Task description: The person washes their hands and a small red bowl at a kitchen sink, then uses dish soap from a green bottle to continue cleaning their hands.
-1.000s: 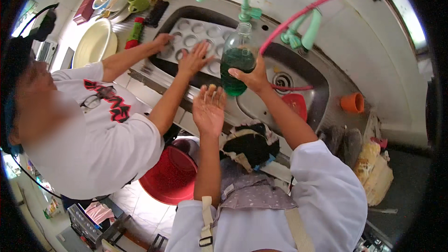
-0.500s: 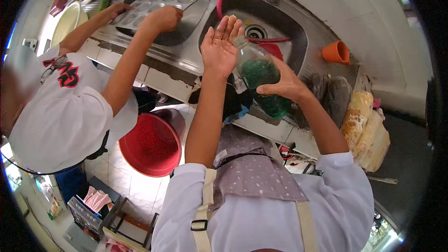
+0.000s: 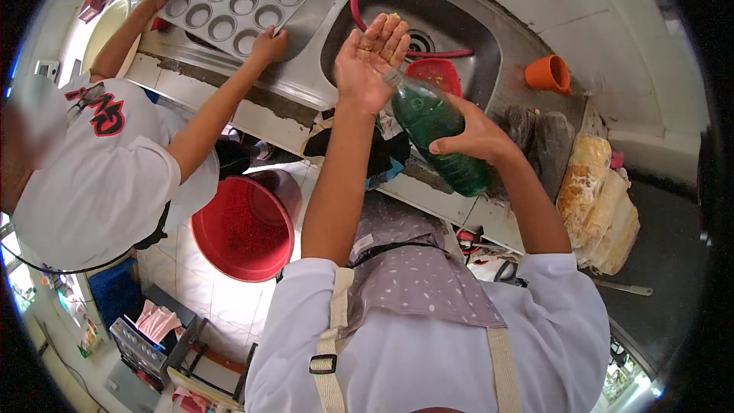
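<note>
My left hand [image 3: 365,65] is held palm up over the front edge of the right sink basin, fingers stretched out. The palm looks wet, and a yellowish bit I cannot make out shows at the fingertips. My right hand [image 3: 474,138] is wrapped round a clear plastic bottle [image 3: 430,118] of green liquid. The bottle is tipped, with its neck at the left palm and the liquid reaching up near the neck. Beyond it, a red plastic dish [image 3: 434,76] lies in the right sink basin [image 3: 478,38].
At left a co-worker's hands hold a muffin tin [image 3: 233,0] over the left basin. A pink hose [image 3: 356,0] runs into the right basin. An orange cup [image 3: 547,74], dark cloths [image 3: 552,141] and plastic-wrapped packs [image 3: 585,187] stand at right. A red bucket [image 3: 245,229] is on the floor.
The bottle has tipped further, so its green liquid has run toward the neck by my left palm. The co-worker has raised the muffin tin and turned its cups toward me.
</note>
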Motion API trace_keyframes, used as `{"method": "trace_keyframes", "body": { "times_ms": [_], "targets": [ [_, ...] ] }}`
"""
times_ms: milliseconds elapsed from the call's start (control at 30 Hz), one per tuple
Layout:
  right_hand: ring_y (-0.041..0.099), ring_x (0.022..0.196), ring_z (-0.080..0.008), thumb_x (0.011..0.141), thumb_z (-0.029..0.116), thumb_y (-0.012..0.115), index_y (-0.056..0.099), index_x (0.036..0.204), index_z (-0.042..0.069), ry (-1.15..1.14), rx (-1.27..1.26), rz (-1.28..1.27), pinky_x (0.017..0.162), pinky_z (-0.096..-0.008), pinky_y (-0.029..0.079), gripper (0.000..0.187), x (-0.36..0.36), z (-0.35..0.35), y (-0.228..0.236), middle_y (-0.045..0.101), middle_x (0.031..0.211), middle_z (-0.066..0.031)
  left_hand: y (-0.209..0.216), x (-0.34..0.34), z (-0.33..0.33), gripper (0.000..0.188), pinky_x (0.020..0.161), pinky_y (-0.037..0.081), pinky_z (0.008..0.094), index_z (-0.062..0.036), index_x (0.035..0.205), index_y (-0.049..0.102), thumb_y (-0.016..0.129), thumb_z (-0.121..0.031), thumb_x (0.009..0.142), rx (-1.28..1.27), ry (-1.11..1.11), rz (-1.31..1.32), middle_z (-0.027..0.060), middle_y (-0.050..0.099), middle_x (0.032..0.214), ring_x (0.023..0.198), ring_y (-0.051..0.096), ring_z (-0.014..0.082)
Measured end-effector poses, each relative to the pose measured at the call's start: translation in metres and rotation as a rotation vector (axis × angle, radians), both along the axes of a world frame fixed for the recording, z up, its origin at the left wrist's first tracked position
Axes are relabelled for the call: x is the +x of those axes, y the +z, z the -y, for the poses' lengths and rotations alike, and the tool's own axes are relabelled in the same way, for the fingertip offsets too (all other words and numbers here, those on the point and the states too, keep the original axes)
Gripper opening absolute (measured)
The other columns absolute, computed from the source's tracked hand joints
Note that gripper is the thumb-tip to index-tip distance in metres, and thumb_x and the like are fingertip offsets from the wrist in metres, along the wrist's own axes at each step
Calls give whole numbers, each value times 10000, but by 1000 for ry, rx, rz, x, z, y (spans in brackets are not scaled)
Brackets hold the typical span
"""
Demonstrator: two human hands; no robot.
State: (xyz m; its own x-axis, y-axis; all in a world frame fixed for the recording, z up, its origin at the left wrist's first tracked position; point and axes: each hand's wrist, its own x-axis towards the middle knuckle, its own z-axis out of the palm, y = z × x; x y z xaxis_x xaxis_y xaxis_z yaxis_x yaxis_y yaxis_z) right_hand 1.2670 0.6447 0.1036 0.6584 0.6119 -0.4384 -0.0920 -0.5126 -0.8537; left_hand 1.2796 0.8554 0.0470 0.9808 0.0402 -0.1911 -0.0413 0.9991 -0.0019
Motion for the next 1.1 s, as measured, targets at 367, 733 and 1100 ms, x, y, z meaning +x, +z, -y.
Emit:
{"method": "trace_keyframes", "body": {
  "times_ms": [367, 733, 1100],
  "targets": [
    [551, 1036, -240, 536, 251, 793, 451, 1247, -37, 6, -117, -15, 935, -321, 395, 840, 5, 8, -1, 581, 1126, -166, -5, 4, 9, 433, 985, 422, 430, 52, 1168, 507, 323, -272, 947, 50, -42, -45, 193, 541, 1205, 1150, 507, 319],
    [548, 987, -185, 556, 181, 787, 460, 1228, -36, -51, -136, -75, 896, -294, 409, 778, 6, 11, 18, 579, 1082, -113, -6, 11, 22, 435, 970, 437, 436, 63, 1168, 501, 321, -262, 942, 64, -93, -90, 199, 547, 1187, 1133, 519, 333],
    [538, 1011, -203, 542, 222, 800, 433, 1265, -25, -57, -198, 51, 920, -311, 398, 847, 6, 19, 4, 570, 1099, -124, 3, 19, 27, 409, 970, 434, 433, 55, 1169, 505, 340, -252, 955, -29, -99, -155, 186, 549, 1187, 1137, 512, 317]
  ]
}}
